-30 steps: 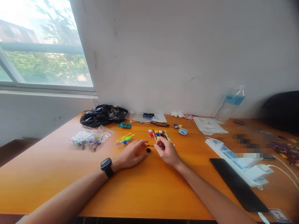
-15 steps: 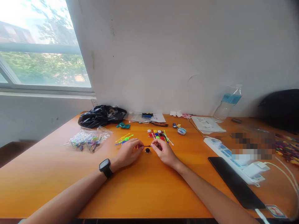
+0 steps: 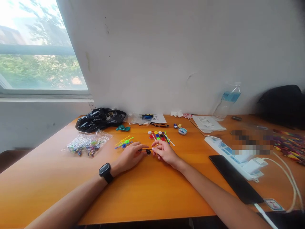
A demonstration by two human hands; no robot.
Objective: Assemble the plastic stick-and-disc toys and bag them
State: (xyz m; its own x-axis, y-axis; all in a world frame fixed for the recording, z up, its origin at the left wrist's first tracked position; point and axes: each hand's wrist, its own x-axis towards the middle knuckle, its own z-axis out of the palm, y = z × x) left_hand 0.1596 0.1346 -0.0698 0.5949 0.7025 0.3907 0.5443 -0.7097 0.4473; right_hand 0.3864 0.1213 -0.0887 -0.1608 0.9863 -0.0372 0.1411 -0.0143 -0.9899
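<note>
On the near part of the orange table, a black watch is sitting on the left wrist. Just beyond, the left hand and right hand are meeting, fingers curled, each pinching one end of a thin black stick just above the tabletop. A black disc is touching the stick near the right fingertips. Farther back, coloured discs and sticks are lying loose, with a clear bag of parts lying to the left.

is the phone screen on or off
Off, it seems: the phone lies flat on the table, its screen wholly black.
</note>
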